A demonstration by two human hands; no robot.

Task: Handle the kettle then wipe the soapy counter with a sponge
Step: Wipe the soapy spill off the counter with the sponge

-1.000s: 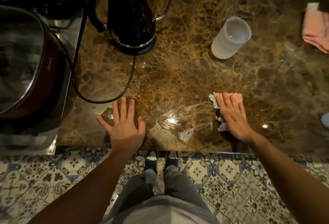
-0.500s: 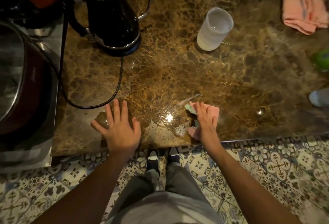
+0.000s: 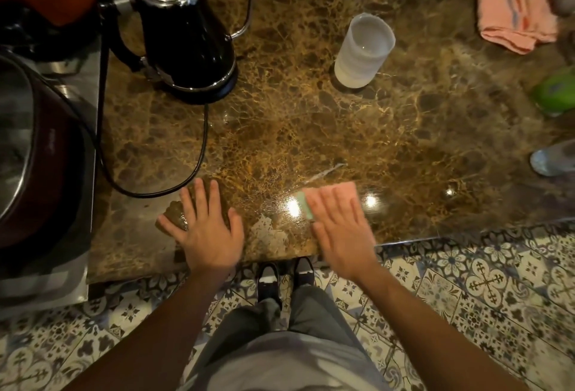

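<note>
Now sponge lies under flat right fingers.

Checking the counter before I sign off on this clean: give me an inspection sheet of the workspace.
Surface: marble counter, soapy foam patch near the front edge.
Job's things: kettle upright at back left; sponge flat under right hand.
Clutter: white cup, pink cloth, green object.
Grips: left hand flat, open.
Cables: black cord loops by the left hand.
Surroundings: patterned floor tiles.
</note>
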